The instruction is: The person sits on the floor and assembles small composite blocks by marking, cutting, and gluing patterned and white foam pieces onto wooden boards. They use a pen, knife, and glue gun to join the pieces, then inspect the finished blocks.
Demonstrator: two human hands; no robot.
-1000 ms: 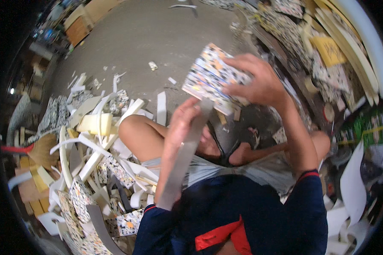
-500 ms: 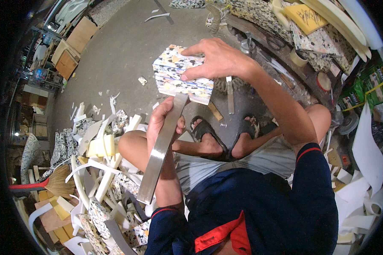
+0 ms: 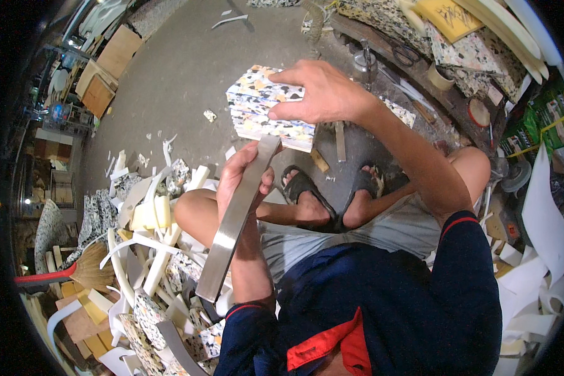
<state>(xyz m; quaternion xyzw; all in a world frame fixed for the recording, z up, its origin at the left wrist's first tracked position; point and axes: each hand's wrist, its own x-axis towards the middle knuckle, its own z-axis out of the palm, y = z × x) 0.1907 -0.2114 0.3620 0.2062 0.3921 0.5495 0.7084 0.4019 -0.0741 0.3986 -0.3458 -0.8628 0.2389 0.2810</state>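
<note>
My right hand point(image 3: 323, 91) grips a speckled foam block point(image 3: 250, 103) from its right side, thumb and fingers spread across its faces. Under the block's near edge, my left hand point(image 3: 237, 170) is closed around a long, flat metal blade point(image 3: 235, 229). The blade slants from the block's lower edge down over my left forearm, its wide end lying nearest me. Its upper end meets or passes just under the block; I cannot tell which. The palm side of my left hand is partly hidden by the blade.
Foam offcuts point(image 3: 153, 213) are heaped at my left beside a broom point(image 3: 93, 266). A narrow metal strip point(image 3: 340, 141) lies on the floor past my sandals point(image 3: 307, 194). Rightward are a tape roll point(image 3: 440, 78), scissors point(image 3: 406, 55) and white foam sheets point(image 3: 543, 216).
Both hands keep their grips, with the block almost in place. The blade's near end has shifted slightly left. More of a speckled piece shows beyond my right forearm.
</note>
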